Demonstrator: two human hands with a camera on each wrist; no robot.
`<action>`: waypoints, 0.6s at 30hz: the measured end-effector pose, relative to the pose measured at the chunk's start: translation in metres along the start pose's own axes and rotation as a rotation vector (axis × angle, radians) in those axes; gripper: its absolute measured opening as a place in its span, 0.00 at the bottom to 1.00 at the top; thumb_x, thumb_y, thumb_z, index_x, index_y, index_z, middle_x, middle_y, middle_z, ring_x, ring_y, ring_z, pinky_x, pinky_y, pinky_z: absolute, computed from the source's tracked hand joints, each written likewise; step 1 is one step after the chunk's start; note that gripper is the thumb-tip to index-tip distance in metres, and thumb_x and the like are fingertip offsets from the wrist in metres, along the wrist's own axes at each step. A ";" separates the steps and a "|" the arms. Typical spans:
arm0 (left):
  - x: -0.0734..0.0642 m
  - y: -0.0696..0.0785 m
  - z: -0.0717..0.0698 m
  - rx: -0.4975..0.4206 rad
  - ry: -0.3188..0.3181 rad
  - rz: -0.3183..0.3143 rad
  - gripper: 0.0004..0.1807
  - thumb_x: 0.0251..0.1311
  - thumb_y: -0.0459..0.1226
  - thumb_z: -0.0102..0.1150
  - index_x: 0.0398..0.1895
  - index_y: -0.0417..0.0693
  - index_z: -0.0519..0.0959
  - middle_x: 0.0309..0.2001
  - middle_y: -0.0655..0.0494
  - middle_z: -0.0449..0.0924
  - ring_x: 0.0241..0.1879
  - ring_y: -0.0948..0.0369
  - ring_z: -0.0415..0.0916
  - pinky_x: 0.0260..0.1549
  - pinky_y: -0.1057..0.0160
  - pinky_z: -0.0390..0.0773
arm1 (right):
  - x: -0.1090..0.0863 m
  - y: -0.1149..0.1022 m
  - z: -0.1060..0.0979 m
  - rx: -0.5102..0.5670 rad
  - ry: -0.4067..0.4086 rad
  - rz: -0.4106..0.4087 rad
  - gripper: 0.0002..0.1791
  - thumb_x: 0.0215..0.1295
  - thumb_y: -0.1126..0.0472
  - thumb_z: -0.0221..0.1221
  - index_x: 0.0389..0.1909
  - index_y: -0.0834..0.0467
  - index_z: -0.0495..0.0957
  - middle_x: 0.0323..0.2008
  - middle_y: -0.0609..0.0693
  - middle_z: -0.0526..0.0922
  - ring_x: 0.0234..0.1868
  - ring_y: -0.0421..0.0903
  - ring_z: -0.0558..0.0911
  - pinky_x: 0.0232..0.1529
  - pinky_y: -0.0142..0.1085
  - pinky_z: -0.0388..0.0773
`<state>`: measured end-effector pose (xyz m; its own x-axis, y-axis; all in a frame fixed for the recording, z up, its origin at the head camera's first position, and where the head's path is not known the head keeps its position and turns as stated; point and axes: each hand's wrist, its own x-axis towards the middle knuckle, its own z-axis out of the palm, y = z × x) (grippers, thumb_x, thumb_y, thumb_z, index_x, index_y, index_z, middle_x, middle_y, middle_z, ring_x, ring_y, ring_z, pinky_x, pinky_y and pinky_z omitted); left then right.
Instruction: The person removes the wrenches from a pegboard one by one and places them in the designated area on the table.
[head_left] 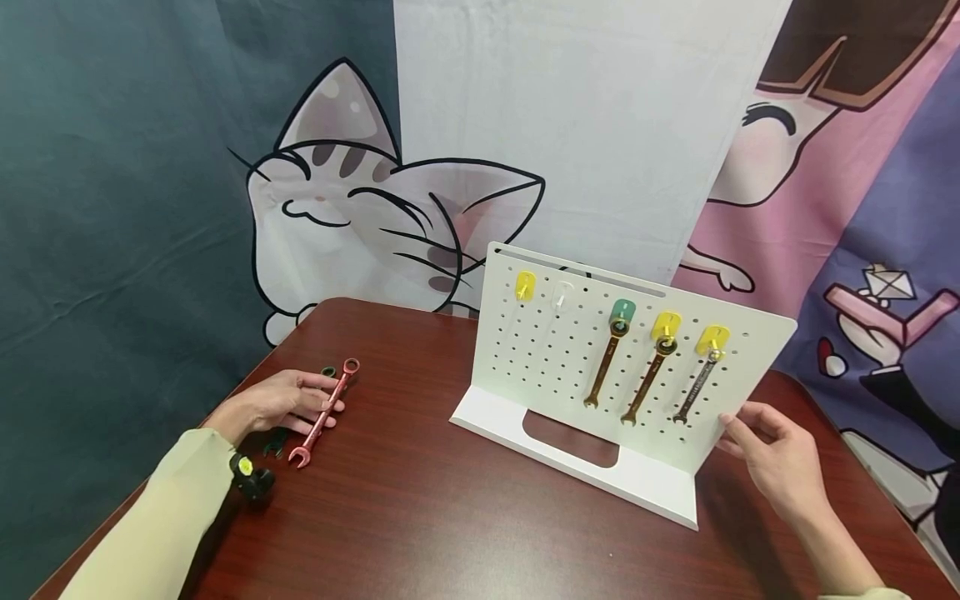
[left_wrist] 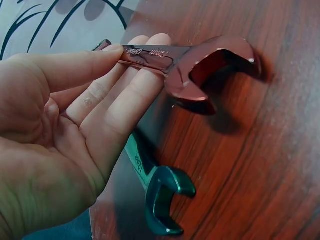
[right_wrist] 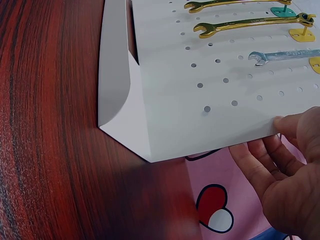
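My left hand (head_left: 288, 402) pinches a red combination wrench (head_left: 324, 414) by its shaft between thumb and fingers, just above the table. In the left wrist view its open end points away from the palm. Under that hand a green wrench (left_wrist: 165, 195) marked 12mm lies on the table. My right hand (head_left: 776, 450) grips the right edge of a white pegboard stand (head_left: 555, 350), thumb on the front face. From the board's hooks hang two gold wrenches, one (head_left: 606, 364) on a green hook and another (head_left: 649, 379) on a yellow hook, plus a silver wrench (head_left: 697, 386).
At the board's upper left are a yellow hook (head_left: 525, 286) and a clear hook (head_left: 562, 296), with nothing hanging from them. The stand rests on a dark red wooden table (head_left: 420, 467). Behind it hangs a cartoon-printed curtain (head_left: 600, 108).
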<state>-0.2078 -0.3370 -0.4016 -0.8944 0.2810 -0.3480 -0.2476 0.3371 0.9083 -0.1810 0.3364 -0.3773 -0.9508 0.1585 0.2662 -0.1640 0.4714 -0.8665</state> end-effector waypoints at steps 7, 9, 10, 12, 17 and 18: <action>0.000 0.001 -0.001 0.010 0.025 -0.017 0.34 0.77 0.31 0.56 0.78 0.25 0.57 0.54 0.44 0.88 0.45 0.56 0.91 0.41 0.55 0.92 | 0.000 0.001 0.000 0.014 -0.002 0.006 0.06 0.74 0.63 0.65 0.47 0.61 0.83 0.33 0.26 0.84 0.29 0.32 0.90 0.32 0.27 0.87; 0.000 0.001 -0.001 0.016 0.031 -0.019 0.34 0.76 0.31 0.56 0.78 0.25 0.57 0.54 0.43 0.88 0.45 0.56 0.91 0.41 0.56 0.92 | 0.000 0.001 0.000 0.029 -0.002 0.003 0.05 0.74 0.63 0.65 0.46 0.60 0.83 0.33 0.27 0.85 0.29 0.32 0.90 0.33 0.27 0.87; 0.000 0.001 -0.001 0.021 0.034 -0.020 0.33 0.76 0.31 0.56 0.78 0.25 0.57 0.54 0.43 0.88 0.45 0.55 0.91 0.42 0.55 0.92 | 0.000 0.002 0.000 0.034 -0.003 0.001 0.04 0.74 0.64 0.65 0.45 0.59 0.84 0.33 0.27 0.85 0.29 0.33 0.90 0.33 0.28 0.87; -0.001 0.002 -0.002 0.024 0.037 -0.022 0.33 0.76 0.31 0.56 0.78 0.24 0.57 0.54 0.43 0.89 0.46 0.55 0.91 0.42 0.55 0.92 | 0.001 0.002 0.000 0.045 -0.003 -0.004 0.03 0.74 0.64 0.64 0.44 0.57 0.84 0.33 0.28 0.86 0.29 0.33 0.90 0.33 0.28 0.88; -0.002 0.002 -0.004 0.026 0.047 -0.028 0.33 0.76 0.31 0.57 0.77 0.24 0.59 0.54 0.42 0.89 0.46 0.54 0.91 0.44 0.53 0.91 | 0.001 0.001 0.000 0.051 -0.004 -0.007 0.03 0.74 0.64 0.64 0.44 0.56 0.84 0.33 0.28 0.86 0.29 0.33 0.90 0.33 0.28 0.87; -0.002 0.002 -0.004 0.027 0.049 -0.028 0.33 0.76 0.31 0.58 0.76 0.24 0.60 0.54 0.42 0.88 0.46 0.54 0.91 0.44 0.53 0.91 | 0.001 0.001 0.000 0.051 -0.003 -0.005 0.03 0.74 0.64 0.64 0.44 0.57 0.84 0.33 0.28 0.86 0.29 0.33 0.90 0.33 0.28 0.88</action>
<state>-0.2081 -0.3402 -0.3979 -0.9047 0.2267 -0.3608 -0.2632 0.3688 0.8915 -0.1819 0.3376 -0.3781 -0.9507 0.1532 0.2697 -0.1824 0.4270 -0.8856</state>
